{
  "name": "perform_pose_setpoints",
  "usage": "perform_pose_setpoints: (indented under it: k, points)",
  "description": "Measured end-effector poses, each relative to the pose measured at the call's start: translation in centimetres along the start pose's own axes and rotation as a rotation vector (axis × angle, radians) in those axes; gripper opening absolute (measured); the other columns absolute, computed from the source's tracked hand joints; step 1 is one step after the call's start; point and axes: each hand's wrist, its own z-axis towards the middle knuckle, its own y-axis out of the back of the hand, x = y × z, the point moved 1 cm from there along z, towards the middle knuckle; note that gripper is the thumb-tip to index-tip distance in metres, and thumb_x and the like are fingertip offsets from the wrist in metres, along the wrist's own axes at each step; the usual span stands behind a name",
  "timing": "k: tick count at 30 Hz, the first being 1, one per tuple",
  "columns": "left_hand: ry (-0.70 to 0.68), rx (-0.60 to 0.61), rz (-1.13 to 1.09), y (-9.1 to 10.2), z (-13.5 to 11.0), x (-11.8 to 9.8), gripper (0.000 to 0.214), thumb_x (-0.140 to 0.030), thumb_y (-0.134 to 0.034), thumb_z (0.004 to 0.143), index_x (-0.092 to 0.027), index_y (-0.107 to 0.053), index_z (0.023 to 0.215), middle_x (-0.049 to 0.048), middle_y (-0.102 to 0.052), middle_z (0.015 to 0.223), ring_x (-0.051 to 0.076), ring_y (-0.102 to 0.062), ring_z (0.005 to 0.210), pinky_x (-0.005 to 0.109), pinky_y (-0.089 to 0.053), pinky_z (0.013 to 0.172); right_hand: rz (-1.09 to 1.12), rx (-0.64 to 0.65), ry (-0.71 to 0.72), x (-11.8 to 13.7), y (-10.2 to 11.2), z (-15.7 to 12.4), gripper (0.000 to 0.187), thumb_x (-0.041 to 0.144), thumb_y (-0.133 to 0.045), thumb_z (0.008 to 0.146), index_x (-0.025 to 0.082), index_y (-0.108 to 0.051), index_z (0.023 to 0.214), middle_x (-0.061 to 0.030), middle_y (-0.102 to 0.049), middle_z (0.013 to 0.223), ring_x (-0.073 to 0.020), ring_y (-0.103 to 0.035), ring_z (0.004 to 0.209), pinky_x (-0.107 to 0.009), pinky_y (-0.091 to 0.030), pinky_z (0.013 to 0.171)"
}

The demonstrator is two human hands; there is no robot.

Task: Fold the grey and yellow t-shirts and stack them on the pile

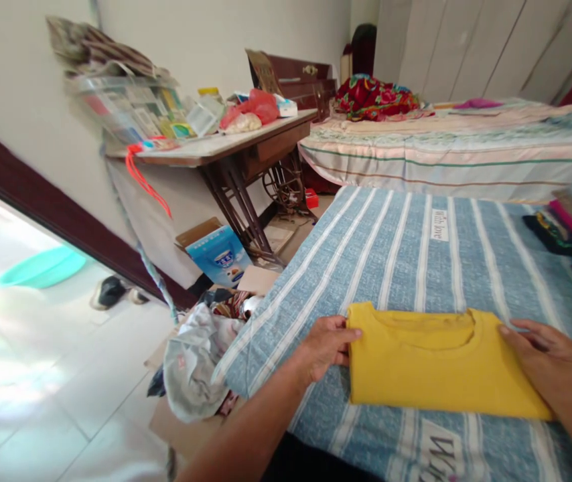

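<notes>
A folded yellow T-shirt (431,365) lies flat on a blue bed sheet with white stripes (391,254), its neckline facing away from me. My left hand (323,345) pinches the shirt's left edge between thumb and fingers. My right hand (552,368) rests on the shirt's right end, fingers curled over the fabric edge.
A pile of clothes (198,361) lies on the floor left of the bed. Behind it stand a blue box (218,254) and a cluttered sewing-machine table (226,144). A second bed (457,147) with a red bundle (374,97) is beyond. Dark folded clothes (562,227) sit at the right.
</notes>
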Motion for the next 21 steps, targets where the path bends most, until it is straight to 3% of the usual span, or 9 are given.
perform_pose_setpoints:
  k: [4, 9, 17, 21]
  points:
    - [-0.021, -0.016, -0.01, 0.0, 0.1, 0.4, 0.038, -0.042, -0.067, 0.062, -0.015, -0.056, 0.086, 0.0077, -0.066, 0.082, 0.019, -0.063, 0.068, 0.031, -0.048, 0.06, -0.008, 0.037, -0.055, 0.6, 0.5, 0.3, 0.017, 0.051, -0.06, 0.052, 0.038, -0.059, 0.064, -0.0077, -0.067, 0.069, -0.0279, -0.063, 0.072, -0.044, -0.043, 0.073]
    - [-0.029, -0.032, -0.007, 0.0, 0.2, 0.7, 0.037, -0.042, -0.066, 0.062, -0.016, -0.056, 0.086, 0.0071, -0.066, 0.081, 0.02, -0.064, 0.071, 0.031, -0.048, 0.061, 0.023, 0.174, -0.208, 2.0, 1.7, 0.8, 0.022, 0.05, -0.065, 0.039, 0.039, -0.061, 0.058, -0.0097, -0.066, 0.061, -0.0295, -0.062, 0.061, -0.047, -0.042, 0.068]
    - [-0.041, -0.031, -0.008, 0.0, 0.1, 0.7, 0.035, -0.04, -0.064, 0.063, -0.015, -0.056, 0.087, 0.0079, -0.066, 0.083, 0.018, -0.063, 0.069, 0.03, -0.047, 0.06, 0.254, 0.359, -0.435, 0.8, 2.1, 0.6, 0.029, 0.044, -0.076, 0.03, 0.033, -0.068, 0.056, -0.0218, -0.068, 0.092, -0.0317, -0.066, 0.073, -0.045, -0.045, 0.063]
    - [-0.041, -0.038, -0.002, 0.1, 0.2, 0.7, 0.033, -0.038, -0.063, 0.065, -0.015, -0.056, 0.088, 0.0081, -0.067, 0.085, 0.019, -0.065, 0.07, 0.03, -0.048, 0.06, 0.326, 0.607, -0.526, 0.9, 2.4, 0.1, 0.035, 0.043, -0.079, 0.038, 0.028, -0.067, 0.068, -0.015, -0.07, 0.094, -0.0311, -0.066, 0.086, -0.04, -0.05, 0.074]
